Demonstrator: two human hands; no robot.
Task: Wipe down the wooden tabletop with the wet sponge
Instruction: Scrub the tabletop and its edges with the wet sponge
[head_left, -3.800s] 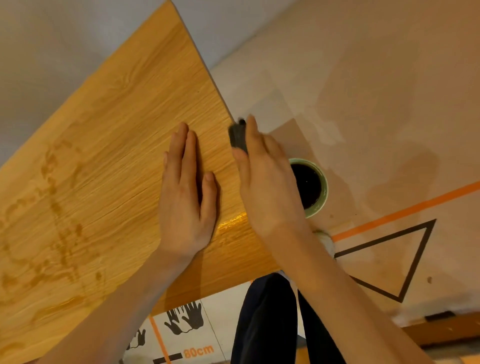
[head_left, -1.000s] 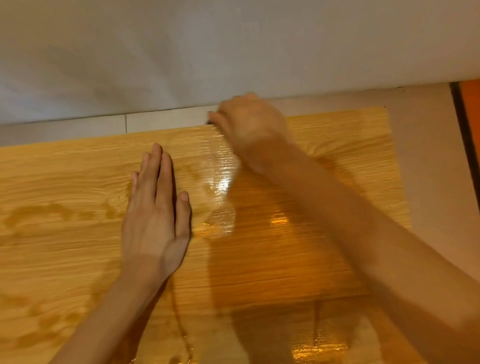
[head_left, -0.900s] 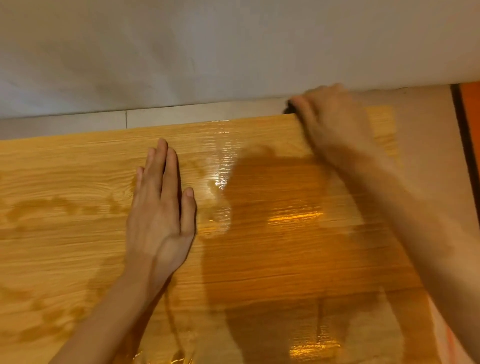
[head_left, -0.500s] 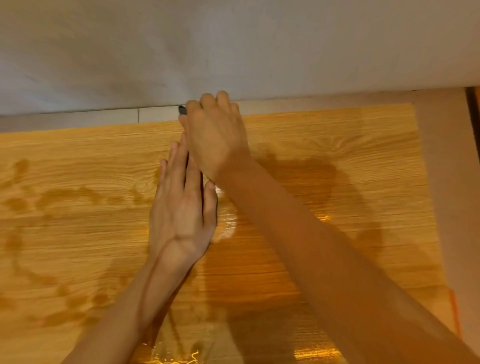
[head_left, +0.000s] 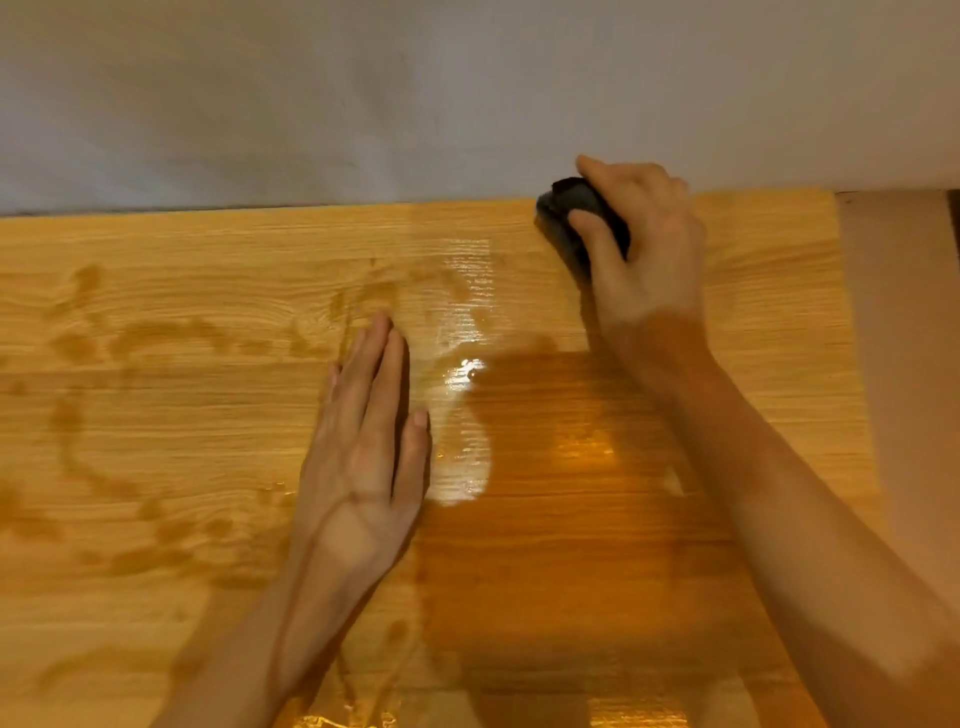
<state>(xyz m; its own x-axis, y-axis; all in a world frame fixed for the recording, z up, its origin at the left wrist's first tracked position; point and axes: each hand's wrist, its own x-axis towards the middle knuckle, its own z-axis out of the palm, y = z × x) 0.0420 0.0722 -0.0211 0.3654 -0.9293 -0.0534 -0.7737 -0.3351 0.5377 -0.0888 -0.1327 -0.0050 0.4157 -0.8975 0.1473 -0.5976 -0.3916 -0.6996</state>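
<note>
The wooden tabletop (head_left: 156, 291) fills most of the view, with a glossy wet patch in its middle and darker damp streaks on the left half. My right hand (head_left: 644, 244) grips a dark sponge (head_left: 574, 208) and presses it on the far edge of the table, right of centre. My left hand (head_left: 366, 447) lies flat on the wood near the middle, fingers together and pointing away from me, holding nothing.
A pale grey wall (head_left: 415, 93) runs directly behind the table's far edge. The table's right edge drops to beige floor (head_left: 914, 364).
My right hand has swept the sponge rightward along the far edge, away from my left hand. My left hand stays flat in place.
</note>
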